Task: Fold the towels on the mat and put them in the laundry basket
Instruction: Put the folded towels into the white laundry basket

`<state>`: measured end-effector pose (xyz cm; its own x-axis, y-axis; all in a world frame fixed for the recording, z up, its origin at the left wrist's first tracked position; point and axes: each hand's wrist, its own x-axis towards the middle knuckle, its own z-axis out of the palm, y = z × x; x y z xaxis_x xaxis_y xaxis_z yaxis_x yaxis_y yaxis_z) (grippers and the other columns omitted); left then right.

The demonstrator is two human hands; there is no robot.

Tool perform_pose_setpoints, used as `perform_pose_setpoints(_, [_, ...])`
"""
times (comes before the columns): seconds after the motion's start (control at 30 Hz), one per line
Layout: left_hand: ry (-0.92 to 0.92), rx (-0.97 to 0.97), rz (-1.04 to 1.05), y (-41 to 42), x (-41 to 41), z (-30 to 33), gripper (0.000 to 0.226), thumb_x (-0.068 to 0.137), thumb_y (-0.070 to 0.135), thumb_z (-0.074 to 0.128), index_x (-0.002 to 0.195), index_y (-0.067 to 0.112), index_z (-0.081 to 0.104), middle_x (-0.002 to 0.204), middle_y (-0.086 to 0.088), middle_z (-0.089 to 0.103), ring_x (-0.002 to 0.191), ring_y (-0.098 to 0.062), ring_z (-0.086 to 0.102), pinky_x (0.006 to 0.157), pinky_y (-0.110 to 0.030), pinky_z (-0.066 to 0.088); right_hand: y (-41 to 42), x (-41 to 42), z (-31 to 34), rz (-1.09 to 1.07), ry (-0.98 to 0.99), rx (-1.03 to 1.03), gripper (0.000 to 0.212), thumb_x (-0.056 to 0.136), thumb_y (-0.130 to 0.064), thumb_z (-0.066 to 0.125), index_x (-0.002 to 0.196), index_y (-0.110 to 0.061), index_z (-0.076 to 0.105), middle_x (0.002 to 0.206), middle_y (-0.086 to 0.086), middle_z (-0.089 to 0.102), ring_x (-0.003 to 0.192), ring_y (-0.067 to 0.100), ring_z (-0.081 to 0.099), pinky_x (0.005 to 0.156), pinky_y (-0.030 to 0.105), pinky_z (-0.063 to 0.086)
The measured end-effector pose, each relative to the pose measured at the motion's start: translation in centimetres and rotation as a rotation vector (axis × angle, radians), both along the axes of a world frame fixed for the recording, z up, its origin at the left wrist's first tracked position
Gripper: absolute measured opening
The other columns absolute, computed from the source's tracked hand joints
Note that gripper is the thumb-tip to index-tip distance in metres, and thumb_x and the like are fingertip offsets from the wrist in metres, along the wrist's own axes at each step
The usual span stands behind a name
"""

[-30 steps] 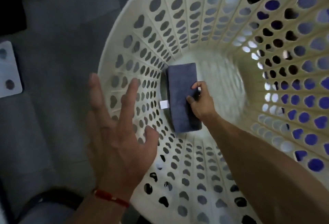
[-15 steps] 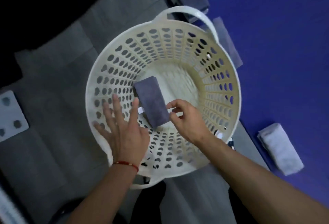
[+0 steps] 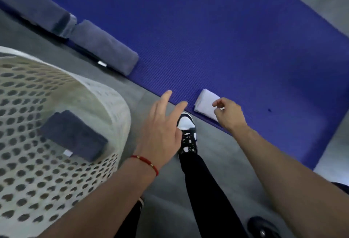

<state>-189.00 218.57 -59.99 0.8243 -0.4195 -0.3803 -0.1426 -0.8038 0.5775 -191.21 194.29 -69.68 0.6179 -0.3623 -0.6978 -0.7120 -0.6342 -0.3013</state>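
Looking down at a blue mat (image 3: 236, 35) on grey floor (image 3: 217, 154). White laundry basket (image 3: 120, 124) at left, holding 1 folded dark towel (image 3: 73, 135). Left hand (image 3: 162, 130) spread, fingers straight, above a black-and-white shoe (image 3: 187, 133). Right hand (image 3: 229, 114) loosely curled over a folded white towel (image 3: 204, 103) at the mat's edge; contact unclear. 2 grey towels (image 3: 105, 48) along the mat's far edge.

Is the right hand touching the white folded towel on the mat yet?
Cannot tell. In the head view the right hand, fingers loosely curled, overlaps the near end of the white towel; the single blurred view shows neither contact nor gap.
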Motion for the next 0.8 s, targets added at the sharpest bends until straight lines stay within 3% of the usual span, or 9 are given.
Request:
perform_pose_setpoints(0.1, [0.094,0.036,0.000,-3.7,0.0,-4.8,0.071,0.080,0.001,0.065,0.146,0.024,0.050,0.159,-0.017,0.031,0.135,-0.033,0.044,0.104,-0.046,0.046,-5.1,-0.9,-6.9,0.160,0.197,-0.020,0.035,0.094,-0.011,0.058,0.127,-0.020,0.065,0.135,0.014,0.057,0.114,0.032,0.060,0.096,0.038,0.049])
perform_pose_setpoints(0.23, [0.211,0.078,-0.039,-6.3,-0.8,-11.0,0.072,0.088,0.007,0.061,0.152,0.032,0.039,0.164,-0.010,0.018,0.143,-0.029,0.035,0.107,-0.047,0.046,-8.0,0.1,-14.3,0.396,0.281,0.001,0.053,0.094,-0.003,0.052,0.130,-0.041,0.062,0.161,0.015,0.026,0.145,0.038,0.033,0.118,0.052,0.031])
perform_pose_setpoints(0.33, [0.241,0.092,-0.106,-6.9,-1.0,-14.3,0.076,0.088,0.007,0.060,0.155,0.034,0.036,0.165,-0.009,0.016,0.146,-0.027,0.030,0.111,-0.042,0.041,-9.8,0.8,-18.0,0.500,0.378,0.072,0.075,0.088,0.010,0.044,0.117,-0.057,0.059,0.170,0.009,0.008,0.156,0.036,0.011,0.119,0.065,0.012])
perform_pose_setpoints(0.37, [0.252,0.098,-0.124,-7.0,-0.9,-15.0,0.077,0.087,0.006,0.060,0.155,0.034,0.035,0.165,-0.009,0.016,0.147,-0.026,0.028,0.112,-0.041,0.039,-10.4,0.9,-18.7,0.537,0.393,0.102,0.079,0.085,0.012,0.042,0.109,-0.062,0.056,0.170,0.006,0.009,0.156,0.037,0.011,0.117,0.069,0.011])
perform_pose_setpoints(0.43, [0.262,0.104,-0.145,-7.0,-0.7,-16.3,0.079,0.086,0.004,0.059,0.156,0.034,0.036,0.164,-0.009,0.018,0.145,-0.026,0.030,0.111,-0.041,0.039,-11.4,0.5,-19.8,0.570,0.368,0.107,0.071,0.089,0.007,0.047,0.104,-0.062,0.047,0.161,0.002,0.019,0.143,0.045,0.027,0.111,0.069,0.025])
perform_pose_setpoints(0.5, [0.250,0.105,-0.138,-6.8,-0.3,-17.2,0.078,0.085,0.003,0.060,0.154,0.031,0.039,0.162,-0.011,0.025,0.142,-0.029,0.035,0.109,-0.044,0.043,-11.7,-0.3,-20.3,0.577,0.293,0.080,0.062,0.092,-0.002,0.055,0.105,-0.060,0.038,0.134,0.002,0.031,0.115,0.040,0.042,0.101,0.058,0.040])
perform_pose_setpoints(0.57, [0.258,0.130,-0.125,-6.8,0.3,-17.7,0.077,0.086,0.003,0.060,0.154,0.031,0.040,0.160,-0.012,0.028,0.140,-0.030,0.038,0.106,-0.044,0.045,-11.4,-1.2,-19.8,0.553,0.225,0.087,0.060,0.092,-0.002,0.056,0.113,-0.055,0.038,0.116,-0.001,0.032,0.101,0.030,0.043,0.093,0.051,0.046])
perform_pose_setpoints(0.67, [0.256,0.171,-0.128,-6.8,1.0,-17.0,0.076,0.087,0.006,0.058,0.155,0.034,0.037,0.160,-0.010,0.028,0.137,-0.029,0.040,0.103,-0.044,0.047,-10.6,-2.0,-18.3,0.456,0.219,0.186,0.055,0.094,-0.003,0.055,0.118,-0.051,0.044,0.111,0.000,0.033,0.097,0.024,0.044,0.090,0.041,0.044])
perform_pose_setpoints(0.8, [0.214,0.137,-0.147,-6.5,1.5,-13.6,0.076,0.085,0.005,0.061,0.154,0.032,0.040,0.158,-0.011,0.031,0.134,-0.030,0.044,0.102,-0.047,0.049,-9.3,-2.0,-14.4,0.220,0.189,0.267,0.057,0.085,-0.014,0.074,0.128,-0.044,0.052,0.115,0.007,0.046,0.093,0.024,0.054,0.082,0.032,0.045])
